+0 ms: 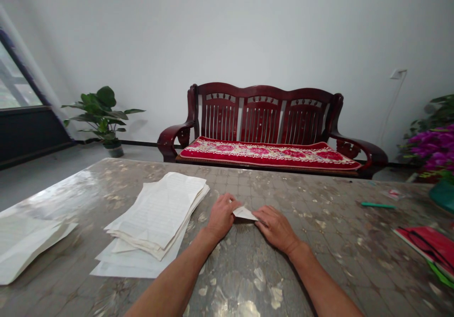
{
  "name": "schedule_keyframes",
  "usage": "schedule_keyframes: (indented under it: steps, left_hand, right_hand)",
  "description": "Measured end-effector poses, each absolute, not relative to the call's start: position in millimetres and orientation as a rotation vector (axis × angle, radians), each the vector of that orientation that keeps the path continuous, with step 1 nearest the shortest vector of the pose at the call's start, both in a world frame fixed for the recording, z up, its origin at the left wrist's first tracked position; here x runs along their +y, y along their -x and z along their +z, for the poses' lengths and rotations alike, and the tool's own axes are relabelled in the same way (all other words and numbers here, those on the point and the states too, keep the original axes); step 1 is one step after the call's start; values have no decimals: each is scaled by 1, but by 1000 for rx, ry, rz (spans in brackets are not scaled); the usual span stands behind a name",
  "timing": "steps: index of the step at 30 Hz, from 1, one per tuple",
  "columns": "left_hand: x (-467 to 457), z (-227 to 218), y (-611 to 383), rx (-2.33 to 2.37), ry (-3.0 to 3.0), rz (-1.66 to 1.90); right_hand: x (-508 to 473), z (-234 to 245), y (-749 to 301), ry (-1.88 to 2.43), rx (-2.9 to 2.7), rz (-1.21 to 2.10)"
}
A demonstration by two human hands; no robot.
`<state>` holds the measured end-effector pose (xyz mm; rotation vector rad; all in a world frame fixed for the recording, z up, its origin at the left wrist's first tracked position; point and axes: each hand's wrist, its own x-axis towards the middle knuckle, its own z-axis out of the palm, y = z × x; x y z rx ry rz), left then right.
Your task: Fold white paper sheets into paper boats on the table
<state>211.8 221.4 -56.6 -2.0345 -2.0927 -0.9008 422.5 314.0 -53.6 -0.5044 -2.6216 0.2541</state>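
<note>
Fingers of the left hand (220, 214) and right hand (277, 228) grip opposite ends of a small folded paper (245, 213) between them, probably to steady it over the counter (336, 265). A paper stack (161, 208) lies left, presumably for easy reach. The counter's patterned surface shines; beyond stand a wooden settee (260, 118) and pale wall (255, 33).

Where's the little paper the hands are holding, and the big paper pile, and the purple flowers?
Little paper (245, 213): head view, middle of its white side.
Paper pile (159, 213): head view, middle of its top sheet.
Purple flowers (433, 148): head view, middle of the blooms.
</note>
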Motion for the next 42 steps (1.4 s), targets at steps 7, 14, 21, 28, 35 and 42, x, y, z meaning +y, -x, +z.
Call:
schedule_keyframes:
  steps: [7,14,21,28,35,42]
  left_hand:
    - [209,-50,-230,-1802,2145,-864]
    - [213,-53,-230,-1823,2224,-729]
    - [218,-59,-221,-2004,2312,-829]
    - [218,-56,-221,-2044,2375,-854]
    - [217,-54,-221,-1995,2421,-830]
    - [213,-50,-224,-1969,2401,-793]
  right_hand:
    - [315,-56,-421,597,-2621,55]
    - [312,-51,-423,471,-2570,276]
    - [313,-48,-428,462,-2634,253]
    - [313,-39,-432,451,-2695,103]
    - [312,-36,-431,513,-2680,18]
    - [319,-45,-434,553,-2634,22]
